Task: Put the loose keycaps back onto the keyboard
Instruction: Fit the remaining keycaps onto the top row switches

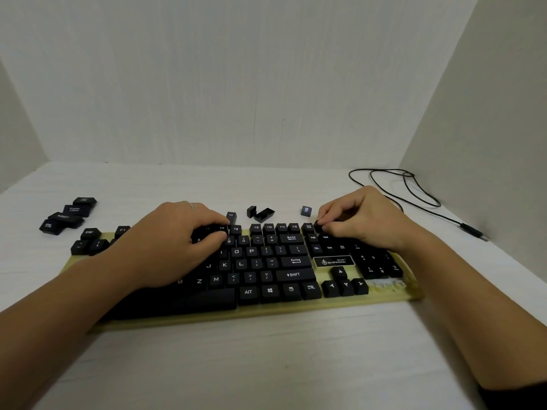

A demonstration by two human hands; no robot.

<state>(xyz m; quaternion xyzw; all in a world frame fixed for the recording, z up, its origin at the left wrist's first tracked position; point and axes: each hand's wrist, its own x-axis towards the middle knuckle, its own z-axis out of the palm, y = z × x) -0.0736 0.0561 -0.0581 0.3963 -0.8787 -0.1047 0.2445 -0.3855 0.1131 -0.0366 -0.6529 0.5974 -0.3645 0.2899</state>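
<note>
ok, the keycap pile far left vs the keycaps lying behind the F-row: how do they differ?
The keycap pile is a tight stack of wider caps, legends such as Caps Lock and Shift facing up. The keycaps behind the F-row are fewer, spread apart, and some are tipped on their sides. The pile lies off the keyboard's left end; the others lie along its far edge. All are black and unseated.

Loose keycaps (68,216) lie left of and behind the keyboard (254,310).
</note>
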